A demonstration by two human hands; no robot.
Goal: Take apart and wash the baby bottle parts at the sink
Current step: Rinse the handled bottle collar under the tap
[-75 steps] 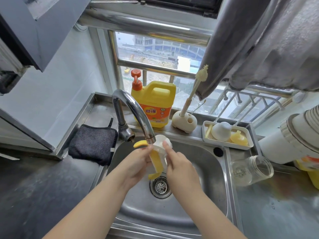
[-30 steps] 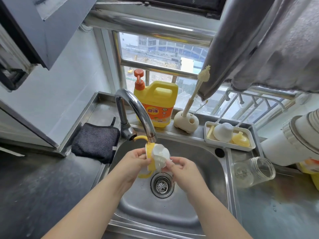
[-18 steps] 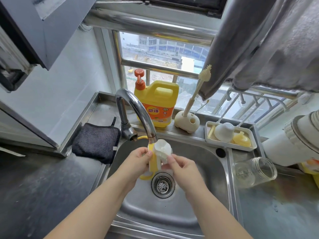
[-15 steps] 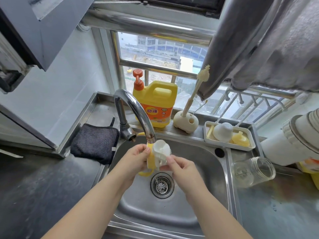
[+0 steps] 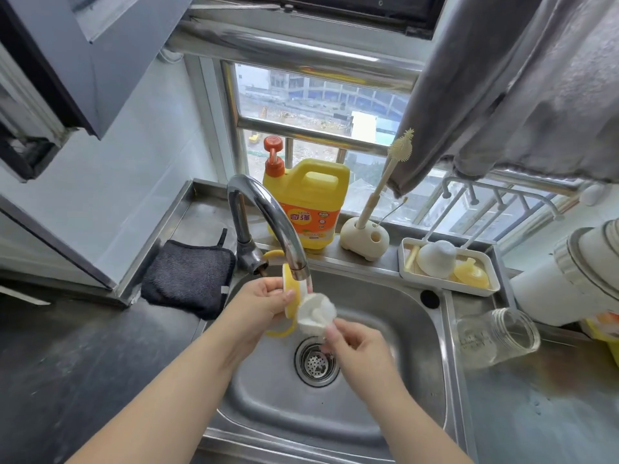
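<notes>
My left hand [image 5: 264, 304] grips the yellow bottle collar with handles [image 5: 290, 296] just under the faucet spout [image 5: 268, 216], over the steel sink [image 5: 385, 380]. My right hand [image 5: 360, 351] holds a white round brush head [image 5: 316, 313] by its short handle and presses it against the collar. The clear glass bottle body [image 5: 495, 336] lies on its side on the counter to the right. A white cap [image 5: 437, 259] and a yellow teat part [image 5: 472, 274] sit in the white tray [image 5: 407, 262] behind the sink.
A yellow detergent jug [image 5: 308, 202] and a cream brush holder with a long brush [image 5: 365, 237] stand on the ledge behind the sink. A dark cloth [image 5: 187, 276] lies left of the faucet. Grey fabric hangs above right. A white cylinder [image 5: 569, 279] is at far right.
The white brush head has dropped from the collar's top to lower right of it, and my right hand has moved down and right. My left hand keeps the collar under the spout.
</notes>
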